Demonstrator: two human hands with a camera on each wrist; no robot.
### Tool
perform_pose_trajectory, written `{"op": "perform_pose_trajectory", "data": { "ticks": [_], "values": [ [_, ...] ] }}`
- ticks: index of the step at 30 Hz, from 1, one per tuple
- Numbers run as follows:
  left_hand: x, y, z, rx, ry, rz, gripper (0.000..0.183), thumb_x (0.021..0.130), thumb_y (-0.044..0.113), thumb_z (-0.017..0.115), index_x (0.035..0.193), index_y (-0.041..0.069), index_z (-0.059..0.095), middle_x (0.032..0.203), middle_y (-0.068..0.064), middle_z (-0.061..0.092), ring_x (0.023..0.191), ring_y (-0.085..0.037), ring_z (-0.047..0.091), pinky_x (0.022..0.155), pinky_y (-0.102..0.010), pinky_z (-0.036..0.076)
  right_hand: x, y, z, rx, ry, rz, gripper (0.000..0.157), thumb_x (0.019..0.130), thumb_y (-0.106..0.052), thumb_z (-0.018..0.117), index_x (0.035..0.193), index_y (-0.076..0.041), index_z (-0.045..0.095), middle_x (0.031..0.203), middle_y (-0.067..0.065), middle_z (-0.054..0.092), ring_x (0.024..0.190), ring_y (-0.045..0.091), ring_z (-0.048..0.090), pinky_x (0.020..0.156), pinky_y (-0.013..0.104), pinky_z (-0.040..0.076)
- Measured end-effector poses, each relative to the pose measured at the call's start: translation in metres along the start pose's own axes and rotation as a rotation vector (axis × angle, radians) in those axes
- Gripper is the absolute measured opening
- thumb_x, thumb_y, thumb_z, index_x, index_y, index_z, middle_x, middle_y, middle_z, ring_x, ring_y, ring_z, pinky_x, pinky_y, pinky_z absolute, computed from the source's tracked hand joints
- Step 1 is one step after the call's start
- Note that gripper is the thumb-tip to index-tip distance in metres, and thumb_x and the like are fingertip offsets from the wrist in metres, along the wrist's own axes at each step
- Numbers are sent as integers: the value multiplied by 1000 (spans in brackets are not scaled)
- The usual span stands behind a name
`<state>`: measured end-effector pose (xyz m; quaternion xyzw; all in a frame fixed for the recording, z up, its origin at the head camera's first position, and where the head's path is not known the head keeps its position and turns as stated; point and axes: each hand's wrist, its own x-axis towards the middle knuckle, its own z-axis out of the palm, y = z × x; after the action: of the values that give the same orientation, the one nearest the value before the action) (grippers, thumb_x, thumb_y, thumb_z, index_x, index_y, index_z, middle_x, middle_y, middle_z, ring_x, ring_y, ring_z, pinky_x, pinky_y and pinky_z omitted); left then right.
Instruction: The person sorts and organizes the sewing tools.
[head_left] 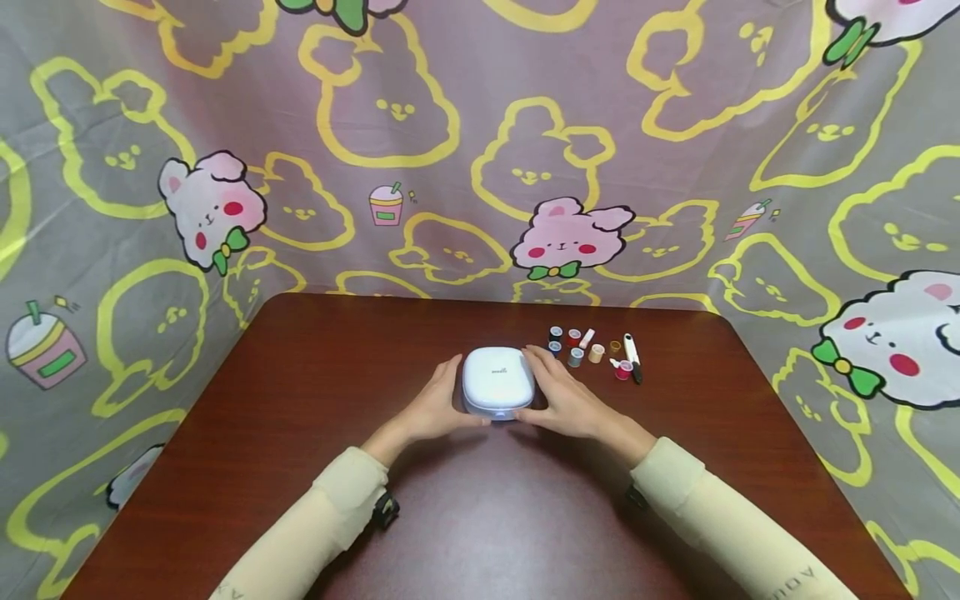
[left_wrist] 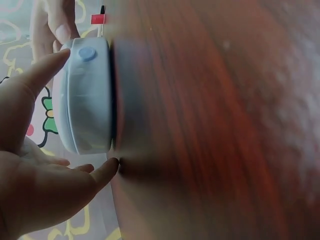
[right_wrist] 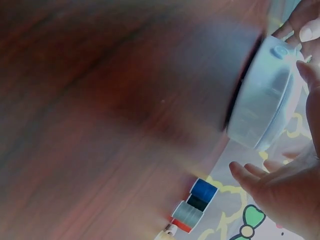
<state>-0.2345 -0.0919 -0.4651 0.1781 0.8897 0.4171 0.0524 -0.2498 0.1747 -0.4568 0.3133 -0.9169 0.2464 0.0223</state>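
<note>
White rounded case (head_left: 498, 379) sits on the brown wooden table (head_left: 225, 433), lid down, directly between your two hands; small lettering shows on its top. Its round button (left_wrist: 87, 53) is on the side wall facing you. Your left hand (head_left: 433, 408) is spread along the left side, fingers extended rather than clenched, thumb reaching round the front to the lid edge near the button. Your right hand (head_left: 567, 402) mirrors this on the right, fingers loosely extended, thumb also at the front. Both wrist views show gaps between the other fingers and the wall, so neither hand has a closed grasp; you cannot tell how firmly the thumbs touch. Beyond your right hand lies a group of thread spools: black (head_left: 556, 333), red (head_left: 573, 337), blue (head_left: 555, 347), grey (head_left: 575, 357), cream (head_left: 596, 353) and pink (head_left: 624, 371). A slim white-and-black tool (head_left: 632, 358) lies just right of them.
</note>
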Motion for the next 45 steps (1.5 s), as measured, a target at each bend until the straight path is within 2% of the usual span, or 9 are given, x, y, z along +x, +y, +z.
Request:
{"op": "perform_pose_trajectory", "data": {
  "ticks": [9, 16, 19, 24, 31, 37, 45],
  "values": [
    [7, -2, 8, -21, 12, -55, 125, 71, 38, 94, 158, -8, 18, 158, -31, 29, 146, -41, 33, 117, -54, 30, 10, 0, 5, 25, -10, -48, 99, 84, -45, 83, 157, -1, 33, 162, 21, 27, 143, 33, 36, 108, 51, 44],
    [8, -1, 14, -47, 34, -30, 121, 68, 34, 95, 156, -9, 23, 152, -31, 37, 139, -41, 41, 114, -54, 35, 15, 0, 7, 20, -16, -64, 94, 85, -46, 82, 154, 1, 38, 162, 22, 29, 141, 34, 38, 107, 50, 44],
    [10, -1, 15, -48, 36, -15, 117, 69, 33, 95, 156, -5, 27, 147, -27, 42, 135, -37, 45, 112, -52, 38, 16, -1, 7, 9, -31, -63, 94, 86, -46, 81, 154, 2, 39, 162, 22, 30, 142, 34, 38, 109, 50, 43],
    [11, 2, 17, -74, 68, -4, 114, 68, 32, 96, 153, -4, 30, 143, -25, 45, 130, -36, 48, 109, -52, 40, 19, -2, 7, -39, -20, -86, 94, 86, -50, 81, 153, 4, 41, 160, 23, 34, 142, 34, 39, 111, 49, 41],
    [12, 2, 18, -93, 98, -32, 113, 67, 29, 97, 153, -4, 31, 145, -26, 44, 130, -37, 48, 110, -51, 39, 23, 0, 9, -107, 24, -139, 93, 84, -52, 81, 149, 5, 47, 155, 25, 41, 138, 35, 44, 109, 48, 44],
    [11, 4, 19, -146, 105, -58, 115, 67, 25, 97, 153, -6, 28, 147, -27, 44, 132, -39, 48, 111, -52, 38, 26, -4, 6, -204, 18, -169, 89, 87, -56, 77, 145, 6, 52, 151, 27, 46, 135, 37, 49, 107, 48, 46],
    [12, 6, 22, -150, 118, -76, 115, 66, 24, 97, 152, -7, 28, 145, -26, 46, 128, -38, 50, 109, -51, 39, 28, -7, 1, -241, -2, -195, 86, 88, -55, 76, 142, 7, 54, 148, 29, 48, 132, 40, 53, 106, 49, 47]
  ]
}}
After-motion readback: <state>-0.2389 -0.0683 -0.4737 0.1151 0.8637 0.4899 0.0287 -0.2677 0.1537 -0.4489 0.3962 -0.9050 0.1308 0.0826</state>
